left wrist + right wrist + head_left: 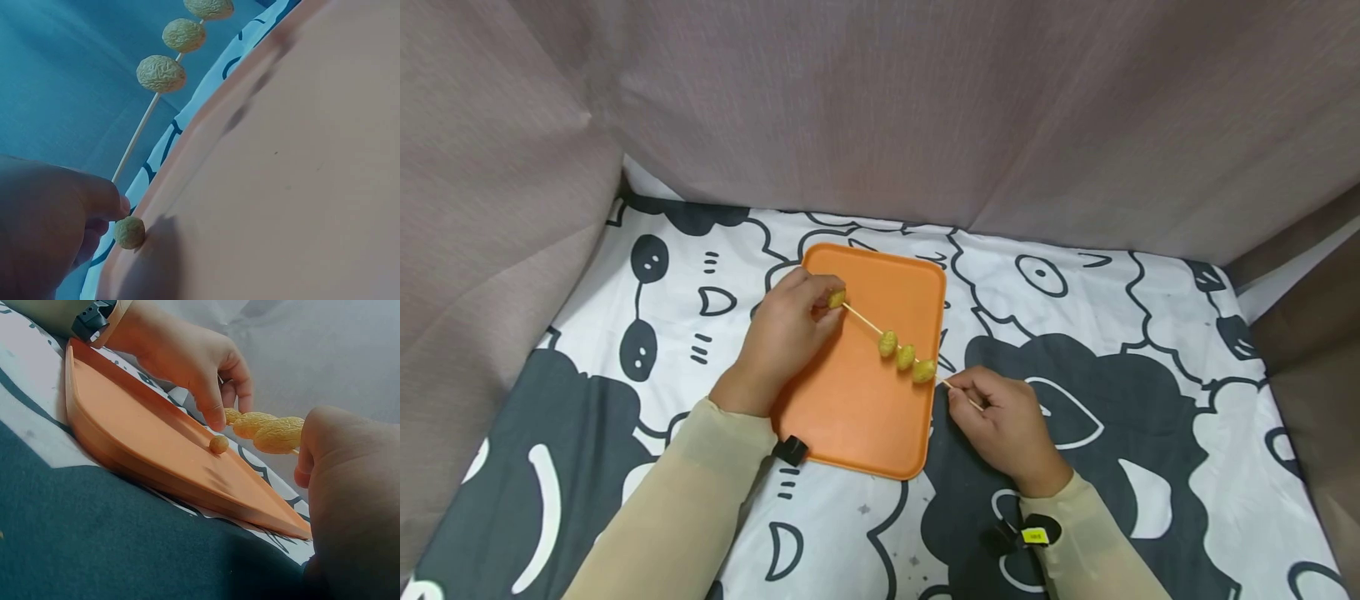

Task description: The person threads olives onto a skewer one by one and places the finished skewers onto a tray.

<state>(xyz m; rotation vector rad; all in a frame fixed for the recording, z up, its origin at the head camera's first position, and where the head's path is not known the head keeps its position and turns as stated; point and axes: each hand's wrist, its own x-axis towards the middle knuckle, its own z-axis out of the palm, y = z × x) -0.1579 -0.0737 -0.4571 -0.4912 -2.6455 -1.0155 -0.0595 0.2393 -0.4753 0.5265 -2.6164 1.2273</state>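
Observation:
A thin wooden skewer (862, 317) slants above the orange tray (850, 417), with three wrinkled yellow-green fruits (906, 357) threaded along it. At its lower right end my right hand (1003, 421) pinches the stick between thumb and fingers, just past the tray's edge. My left hand (793, 321) is over the tray's left side, fingers curled at the skewer's far end. The left wrist view shows the stick running behind the index finger. A smaller round fruit (129, 232) is just below those fingertips, low over the tray in the right wrist view, apart from the threaded row.
A black-and-white cartoon-print cloth (1157, 400) covers the surface beneath the tray. Grey-brown curtains (925, 108) hang behind and at both sides. Each wrist wears a black strapped device (791, 451).

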